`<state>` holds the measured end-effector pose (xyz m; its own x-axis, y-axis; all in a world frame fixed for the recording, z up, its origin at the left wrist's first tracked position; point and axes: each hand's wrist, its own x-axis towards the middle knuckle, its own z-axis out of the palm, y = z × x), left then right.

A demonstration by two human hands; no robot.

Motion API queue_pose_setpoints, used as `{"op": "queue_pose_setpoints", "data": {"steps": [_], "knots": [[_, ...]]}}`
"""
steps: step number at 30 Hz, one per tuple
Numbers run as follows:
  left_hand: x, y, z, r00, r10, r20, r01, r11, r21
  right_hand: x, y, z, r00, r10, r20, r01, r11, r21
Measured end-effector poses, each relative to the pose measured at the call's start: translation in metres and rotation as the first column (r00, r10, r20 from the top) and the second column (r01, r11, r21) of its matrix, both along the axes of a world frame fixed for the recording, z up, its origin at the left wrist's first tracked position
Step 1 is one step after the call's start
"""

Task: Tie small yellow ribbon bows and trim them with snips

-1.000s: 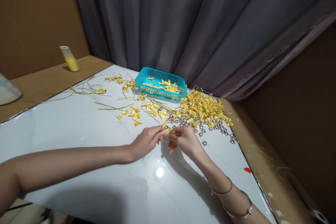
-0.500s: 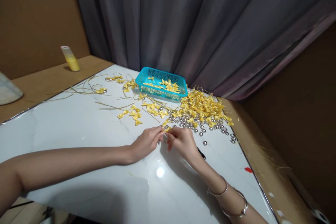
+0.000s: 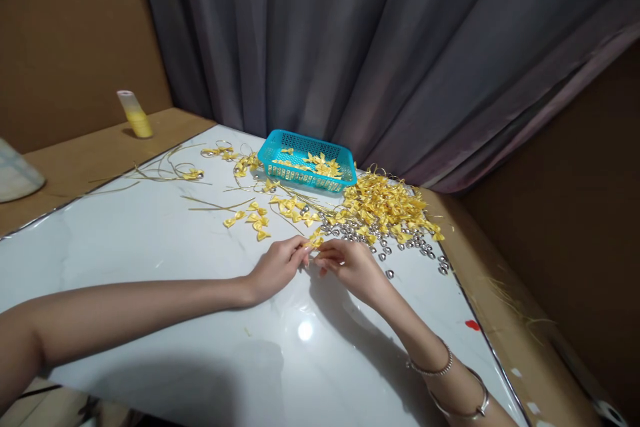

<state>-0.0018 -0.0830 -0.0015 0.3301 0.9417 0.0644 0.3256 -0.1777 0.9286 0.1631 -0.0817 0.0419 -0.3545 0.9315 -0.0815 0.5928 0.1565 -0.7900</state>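
My left hand (image 3: pixel 278 268) is closed in a pinch, its fingertips on a small yellow ribbon bow (image 3: pixel 314 241). My right hand (image 3: pixel 354 271) meets it from the other side, thumb and fingers bent together close to the bow; what they hold is too small to make out. Just beyond both hands lie silver heart-shaped pieces (image 3: pixel 350 232) and a large heap of yellow bows (image 3: pixel 385 203). Several loose bows (image 3: pixel 257 220) are scattered ahead of my left hand.
A turquoise basket (image 3: pixel 310 181) with yellow bows inside stands at the back, before the grey curtain (image 3: pixel 300 33). Thin gold cords (image 3: pixel 220 203) lie on the white tabletop (image 3: pixel 165 247). A yellow-and-clear bottle (image 3: pixel 135 117) is far left; a red piece (image 3: pixel 472 325) lies right.
My right hand has shifted slightly right and its fingers have drawn a little away from my left hand. The black object beside my right wrist is now hidden. More of the bow shows.
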Motion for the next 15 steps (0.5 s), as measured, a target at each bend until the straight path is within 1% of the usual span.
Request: {"op": "queue_pose_setpoints", "data": {"steps": [4, 9, 11, 13, 15], "knots": [[0.0, 0.0, 0.0, 1.0, -0.005, 0.0, 0.005, 1.0, -0.004, 0.002, 0.003, -0.005, 0.996, -0.041, -0.083, 0.042, 0.999, 0.01], [0.0, -0.002, 0.001, 0.999, -0.032, 0.001, 0.032, 0.999, 0.017, 0.001, 0.005, -0.019, 0.978, -0.048, -0.202, 0.056, 0.998, 0.031], [-0.001, -0.002, 0.001, 0.999, -0.047, 0.009, 0.047, 0.998, 0.032, 0.0, 0.005, -0.023, 0.969, -0.066, -0.238, 0.079, 0.996, 0.047], [-0.001, -0.002, 0.0, 0.998, -0.058, 0.017, 0.057, 0.997, 0.044, -0.001, 0.005, -0.024, 0.963, -0.104, -0.247, 0.121, 0.991, 0.054], [-0.002, -0.002, -0.001, 0.998, -0.063, 0.028, 0.061, 0.997, 0.045, -0.001, 0.006, -0.023, 0.957, -0.151, -0.249, 0.161, 0.987, 0.021]]}}
